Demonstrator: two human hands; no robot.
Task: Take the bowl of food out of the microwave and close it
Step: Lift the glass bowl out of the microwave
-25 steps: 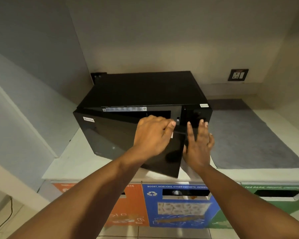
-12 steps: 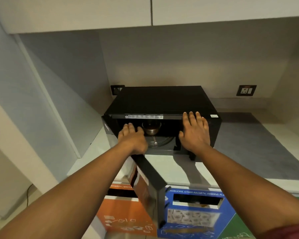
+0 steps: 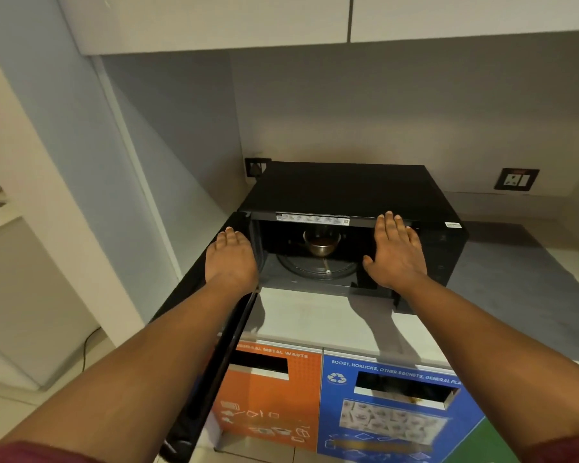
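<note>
A black microwave (image 3: 345, 188) stands on a white counter (image 3: 318, 319) with its door (image 3: 211, 345) swung wide open to the left. Inside, a small metal bowl (image 3: 321, 243) of brown food sits at the back of the glass turntable (image 3: 318, 269). My left hand (image 3: 231, 259) lies flat with fingers together on the top edge of the open door. My right hand (image 3: 396, 252) rests flat, fingers apart, against the right front frame of the microwave. Neither hand touches the bowl.
A grey mat (image 3: 515, 289) covers the counter to the right of the microwave. A wall socket (image 3: 516, 179) is at the back right. Orange (image 3: 268, 396) and blue (image 3: 391, 409) waste bins sit below the counter. White cabinets (image 3: 281, 21) hang overhead.
The door swung from nearly shut to fully open, revealing the bowl. My left hand followed the door leftward; my right hand stayed on the microwave's right front.
</note>
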